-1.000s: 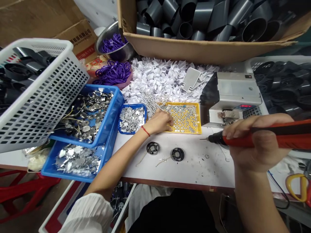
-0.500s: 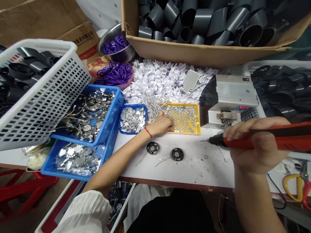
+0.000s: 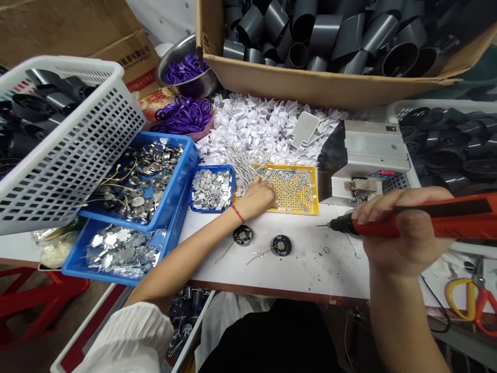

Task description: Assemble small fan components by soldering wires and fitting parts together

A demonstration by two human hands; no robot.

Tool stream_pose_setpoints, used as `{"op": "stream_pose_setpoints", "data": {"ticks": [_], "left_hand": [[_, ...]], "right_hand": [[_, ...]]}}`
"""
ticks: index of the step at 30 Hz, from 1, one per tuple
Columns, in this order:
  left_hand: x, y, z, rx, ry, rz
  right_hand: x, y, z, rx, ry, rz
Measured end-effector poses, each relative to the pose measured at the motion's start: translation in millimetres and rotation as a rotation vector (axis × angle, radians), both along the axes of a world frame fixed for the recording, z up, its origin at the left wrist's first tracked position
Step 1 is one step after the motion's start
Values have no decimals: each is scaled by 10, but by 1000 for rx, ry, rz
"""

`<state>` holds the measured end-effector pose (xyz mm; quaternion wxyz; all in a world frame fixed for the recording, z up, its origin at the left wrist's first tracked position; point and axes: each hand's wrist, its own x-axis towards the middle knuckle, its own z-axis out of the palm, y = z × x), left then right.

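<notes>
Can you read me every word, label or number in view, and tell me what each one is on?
"有限公司", as best I can read it: dark print on the brown cardboard at the back left; the characters before it are blurred.
White print on the red band below it: too blurred to read.
Red lit figures on the metal machine's display: too blurred to read.
Print on the orange and red packet: too small and blurred.

White gathered sleeve (image 3: 130, 334) — red wrist cord (image 3: 237, 213) — seemingly black clothing (image 3: 279, 336).

A red plastic stool (image 3: 50, 305) stands beside the white-topped table (image 3: 310, 269).
</notes>
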<state>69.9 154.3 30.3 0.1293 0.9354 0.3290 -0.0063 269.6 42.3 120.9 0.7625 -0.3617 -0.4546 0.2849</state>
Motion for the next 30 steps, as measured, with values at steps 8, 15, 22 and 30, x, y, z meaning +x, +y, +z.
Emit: {"op": "stream_pose_setpoints", "data": {"ticks": [8, 15, 22, 30], "left_hand": [[-3, 42, -56, -24, -49, 58], [-80, 58, -19, 3, -158, 187], [421, 103, -27, -15, -258, 48], [679, 146, -91, 89, -157, -67]], "right_hand": [[-55, 21, 7, 4, -3, 15], [-85, 278, -56, 69, -45, -91], [-147, 667, -329, 63, -155, -216], [9, 618, -374, 24, -183, -239]]}}
